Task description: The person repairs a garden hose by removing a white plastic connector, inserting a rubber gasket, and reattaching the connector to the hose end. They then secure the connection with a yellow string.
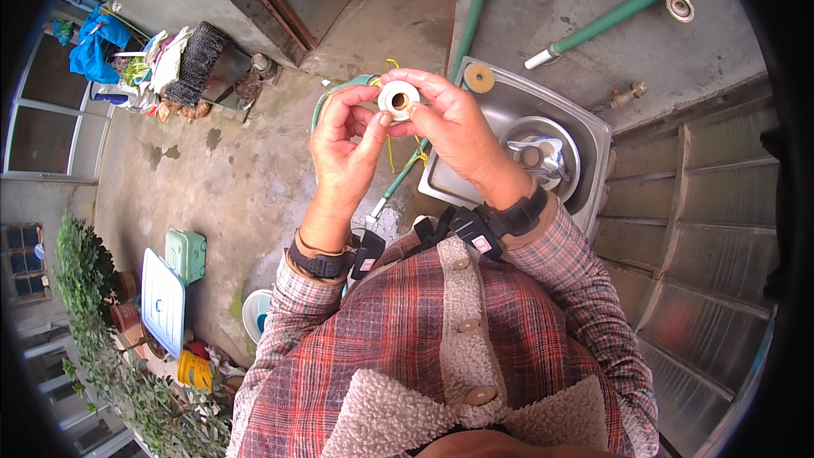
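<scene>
Between my two hands, in front of my chest, is a small white round piece (395, 90) with a dark hole in its middle, like a ring or spool. My left hand (346, 148) grips its left side with bent fingers and thumb. My right hand (454, 136) holds it from the right, thumb on its face. Behind them, yellow string (392, 153) hangs near a green hose (394, 187) with a white end, lying over the floor beside the sink.
A steel sink (598, 153) holds a bowl (572, 174) with items; a tan disc (478, 77) sits on its corner. A thick hose (627, 8) rests above. Piled bags (97, 47) lie upper left. A green container (185, 254), blue-white lid (161, 305) and plants (93, 305) stand lower left.
</scene>
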### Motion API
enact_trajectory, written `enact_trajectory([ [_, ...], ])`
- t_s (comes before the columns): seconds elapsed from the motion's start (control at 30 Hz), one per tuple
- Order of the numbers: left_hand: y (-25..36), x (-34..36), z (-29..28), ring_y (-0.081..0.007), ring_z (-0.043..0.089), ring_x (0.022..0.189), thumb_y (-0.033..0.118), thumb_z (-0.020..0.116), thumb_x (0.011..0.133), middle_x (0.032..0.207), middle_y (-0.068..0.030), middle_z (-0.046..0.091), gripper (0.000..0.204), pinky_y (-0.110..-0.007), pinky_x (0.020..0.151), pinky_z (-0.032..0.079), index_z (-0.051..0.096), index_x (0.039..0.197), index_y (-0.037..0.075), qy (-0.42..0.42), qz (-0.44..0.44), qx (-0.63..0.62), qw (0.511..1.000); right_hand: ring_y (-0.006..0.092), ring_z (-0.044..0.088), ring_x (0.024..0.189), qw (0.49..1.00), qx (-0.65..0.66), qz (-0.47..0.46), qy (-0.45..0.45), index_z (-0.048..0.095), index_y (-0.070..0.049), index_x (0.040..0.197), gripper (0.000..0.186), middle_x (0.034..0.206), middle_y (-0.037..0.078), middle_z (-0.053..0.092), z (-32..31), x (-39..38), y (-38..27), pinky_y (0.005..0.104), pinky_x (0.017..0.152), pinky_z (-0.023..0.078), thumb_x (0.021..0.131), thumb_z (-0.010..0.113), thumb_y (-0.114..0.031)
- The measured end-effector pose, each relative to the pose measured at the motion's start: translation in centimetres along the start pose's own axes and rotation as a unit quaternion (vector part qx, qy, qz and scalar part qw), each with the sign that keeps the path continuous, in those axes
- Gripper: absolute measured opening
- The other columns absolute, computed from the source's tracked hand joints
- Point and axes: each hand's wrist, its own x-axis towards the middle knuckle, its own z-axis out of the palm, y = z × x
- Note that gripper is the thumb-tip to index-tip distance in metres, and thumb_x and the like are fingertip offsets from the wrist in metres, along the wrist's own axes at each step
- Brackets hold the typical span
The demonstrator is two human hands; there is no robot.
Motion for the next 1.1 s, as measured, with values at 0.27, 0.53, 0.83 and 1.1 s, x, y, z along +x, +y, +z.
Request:
enact_trajectory([
  [0.27, 0.6, 0.1, 0.0, -0.0044, 0.059, 0.075, 0.0, 0.066, 0.086, 0.091, -0.0017, 0.065, 0.024, -0.018, 0.066, 0.048, 0.058, 0.11, 0.002, -0.005, -0.103, -0.066, 0.992, 0.0166, 0.063, 0.101, 1.0, 0.001, -0.02, 0.016, 0.049, 0.003, 0.128, 0.036, 0.123, 0.012, 0.058, 0.5, 0.0, 0.6, 0.0269, 0.082, 0.056, 0.092, 0.048, 0.002],
  [0.53, 0.5, 0.5, -0.5, -0.0027, 0.058, 0.071, 0.0, 0.067, 0.086, 0.084, -0.0006, 0.065, 0.024, -0.017, 0.063, 0.045, 0.06, 0.108, 0.002, -0.021, -0.115, -0.062, 0.991, 0.0156, 0.064, 0.098, 1.0, -0.003, -0.026, 0.005, 0.048, 0.002, 0.128, 0.038, 0.124, 0.011, 0.057, 0.2, -0.1, 0.5, 0.0261, 0.082, 0.056, 0.09, 0.052, 0.004],
  [0.83, 0.1, 1.2, -1.0, -0.0037, 0.059, 0.072, -0.004, 0.066, 0.084, 0.104, -0.0043, 0.059, 0.019, -0.018, 0.065, 0.048, 0.065, 0.103, -0.001, -0.044, -0.103, -0.045, 0.993, 0.0166, 0.065, 0.097, 0.999, 0.007, -0.001, 0.043, 0.049, 0.003, 0.123, 0.035, 0.12, 0.01, 0.058, 0.3, 0.2, 1.3, 0.0287, 0.079, 0.058, 0.089, 0.055, 0.006],
  [1.1, -0.8, 1.2, -0.3, -0.0082, 0.063, 0.079, -0.004, 0.065, 0.084, 0.106, -0.006, 0.059, 0.016, -0.02, 0.069, 0.051, 0.065, 0.1, -0.001, -0.02, -0.022, -0.038, 0.999, 0.0142, 0.064, 0.096, 0.998, 0.017, -0.018, 0.053, 0.051, 0.001, 0.119, 0.033, 0.116, 0.009, 0.059, 0.6, 0.4, 1.9, 0.0273, 0.08, 0.057, 0.088, 0.059, 0.004],
])
